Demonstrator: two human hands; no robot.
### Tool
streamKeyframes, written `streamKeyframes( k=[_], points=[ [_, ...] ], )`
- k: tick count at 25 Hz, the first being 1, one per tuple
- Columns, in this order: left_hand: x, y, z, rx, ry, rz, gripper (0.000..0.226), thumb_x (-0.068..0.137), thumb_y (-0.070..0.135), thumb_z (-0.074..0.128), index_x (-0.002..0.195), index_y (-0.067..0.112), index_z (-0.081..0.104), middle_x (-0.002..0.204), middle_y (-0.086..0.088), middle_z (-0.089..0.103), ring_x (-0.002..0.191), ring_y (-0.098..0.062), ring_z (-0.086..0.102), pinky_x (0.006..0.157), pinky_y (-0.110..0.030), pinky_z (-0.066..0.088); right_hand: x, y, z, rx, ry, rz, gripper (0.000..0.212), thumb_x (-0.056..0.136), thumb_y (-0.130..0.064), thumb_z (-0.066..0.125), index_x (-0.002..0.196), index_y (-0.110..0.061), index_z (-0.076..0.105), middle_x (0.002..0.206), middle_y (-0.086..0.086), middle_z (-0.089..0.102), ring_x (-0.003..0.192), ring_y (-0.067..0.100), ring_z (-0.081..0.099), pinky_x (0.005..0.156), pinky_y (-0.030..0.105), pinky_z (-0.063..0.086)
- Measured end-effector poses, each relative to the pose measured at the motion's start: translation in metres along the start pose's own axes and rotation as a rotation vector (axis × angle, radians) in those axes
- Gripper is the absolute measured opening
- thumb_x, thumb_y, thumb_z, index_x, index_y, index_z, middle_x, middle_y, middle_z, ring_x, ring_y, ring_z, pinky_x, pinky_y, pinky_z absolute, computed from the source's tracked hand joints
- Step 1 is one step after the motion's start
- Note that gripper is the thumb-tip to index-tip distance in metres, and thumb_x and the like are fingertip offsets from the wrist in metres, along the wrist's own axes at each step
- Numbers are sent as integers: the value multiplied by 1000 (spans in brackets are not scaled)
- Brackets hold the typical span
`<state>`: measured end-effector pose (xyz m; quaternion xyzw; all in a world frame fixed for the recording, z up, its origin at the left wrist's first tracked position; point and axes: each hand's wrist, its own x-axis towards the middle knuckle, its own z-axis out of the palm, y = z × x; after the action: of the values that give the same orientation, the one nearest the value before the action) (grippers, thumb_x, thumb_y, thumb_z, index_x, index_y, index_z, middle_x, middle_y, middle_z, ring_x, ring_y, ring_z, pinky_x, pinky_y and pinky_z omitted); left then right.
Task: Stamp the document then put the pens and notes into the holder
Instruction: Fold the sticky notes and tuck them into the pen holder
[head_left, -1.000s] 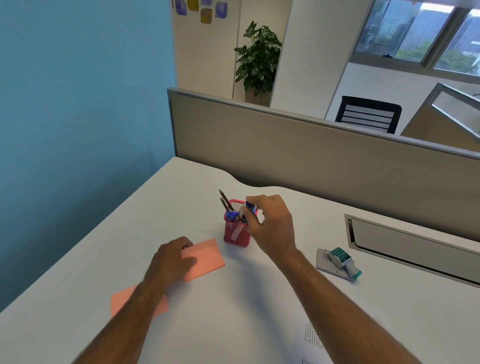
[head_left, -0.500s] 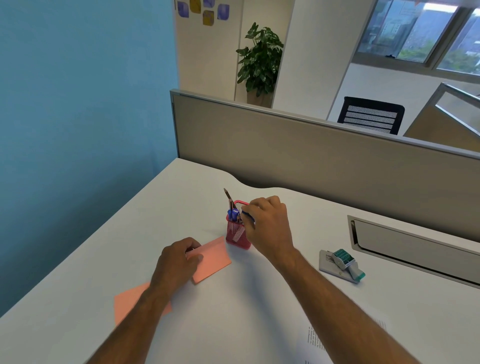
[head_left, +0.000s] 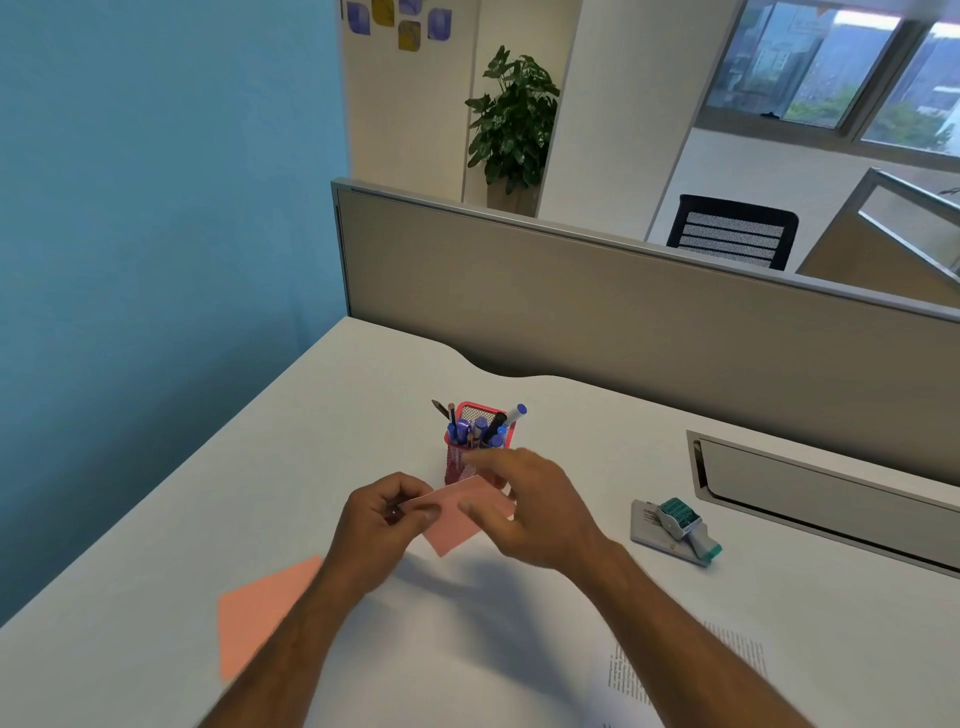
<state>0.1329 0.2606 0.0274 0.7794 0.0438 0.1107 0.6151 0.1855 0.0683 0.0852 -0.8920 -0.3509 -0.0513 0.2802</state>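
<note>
The holder (head_left: 470, 457) is standing mid-desk (head_left: 291, 441), pens (head_left: 485, 428) sticking up in it. Just near of it, the left hand (head_left: 376, 525) is pinching a note (head_left: 457, 514), the right hand (head_left: 535, 509) hovering at its right edge. Another note (head_left: 260, 618) is lying near-left. The stamp (head_left: 685, 527) is sitting right of the holder, the document (head_left: 685, 670) nearer, and the partition (head_left: 623, 322) is running along the far side.

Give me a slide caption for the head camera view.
Left hand pinches a pink note before the red mesh pen holder; right hand reaches in.
</note>
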Motion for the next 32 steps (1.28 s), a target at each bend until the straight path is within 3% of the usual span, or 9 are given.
streamKeyframes(
  k=[3, 7, 12, 15, 18, 21, 24, 28, 32],
  points=[
    [-1, 3, 15, -47, 60, -8, 22, 82, 2, 73, 76, 23, 72, 77, 9, 70, 75, -9, 63, 63, -17, 51, -6, 4, 0, 68, -74, 86, 22, 93, -27, 54, 112, -22, 64, 104, -3, 70, 83, 13, 59, 72, 24, 46],
    [0, -2, 32, -50, 72, -20, 20, 80, 6, 76, 81, 26, 71, 80, 13, 71, 78, -11, 65, 63, -21, 53, -7, 2, -8, 187, -75, 254, 21, 95, -21, 53, 110, -17, 67, 102, 0, 70, 81, 16, 62, 73, 31, 57],
    [10, -21, 47, -106, 184, -124, 42, 67, -3, 69, 95, 28, 61, 89, 12, 70, 93, -14, 64, 71, -27, 54, -4, -4, -40, 176, 223, 310, 14, 90, -22, 59, 95, -21, 72, 79, -11, 65, 69, 2, 57, 58, 9, 41],
    [21, -30, 59, -55, 309, -171, 52, 67, 2, 83, 104, 24, 54, 103, 5, 65, 99, -22, 61, 79, -28, 50, 6, -1, -66, 196, 408, 324, 10, 85, -18, 64, 82, -22, 72, 69, -13, 65, 63, 4, 56, 51, 13, 39],
    [33, -33, 70, 55, 307, -147, 81, 56, 29, 93, 123, 23, 47, 114, 4, 57, 104, -21, 55, 86, -37, 51, 21, 10, -79, 177, 497, 379, 15, 86, -23, 64, 74, -14, 68, 65, -7, 64, 57, 9, 53, 49, 19, 40],
    [41, -33, 81, 297, 303, -153, 105, 41, 62, 85, 130, 25, 42, 123, 5, 58, 111, -21, 54, 92, -46, 49, 39, 22, -80, 135, 492, 413, 19, 89, -25, 61, 79, -11, 67, 72, -3, 65, 61, 8, 55, 47, 16, 39],
    [43, -34, 89, 502, 320, -141, 110, 41, 77, 76, 132, 26, 41, 126, 3, 60, 116, -22, 55, 95, -42, 47, 56, 37, -71, 7, 460, 392, 20, 91, -25, 58, 83, -10, 67, 77, 2, 66, 60, 10, 50, 48, 14, 31],
    [45, -42, 94, 619, 366, -76, 98, 52, 78, 72, 129, 22, 48, 119, 0, 64, 110, -24, 57, 89, -41, 47, 73, 48, -58, -142, 326, 368, 21, 94, -27, 53, 91, -12, 68, 86, 5, 70, 64, 16, 52, 50, 20, 32],
    [46, -46, 97, 677, 407, -37, 86, 57, 69, 74, 124, 19, 52, 112, -1, 66, 103, -25, 59, 84, -40, 47, 83, 46, -42, -224, 140, 370, 22, 96, -30, 50, 102, -16, 66, 98, 5, 70, 73, 17, 55, 65, 24, 40]
  ],
)
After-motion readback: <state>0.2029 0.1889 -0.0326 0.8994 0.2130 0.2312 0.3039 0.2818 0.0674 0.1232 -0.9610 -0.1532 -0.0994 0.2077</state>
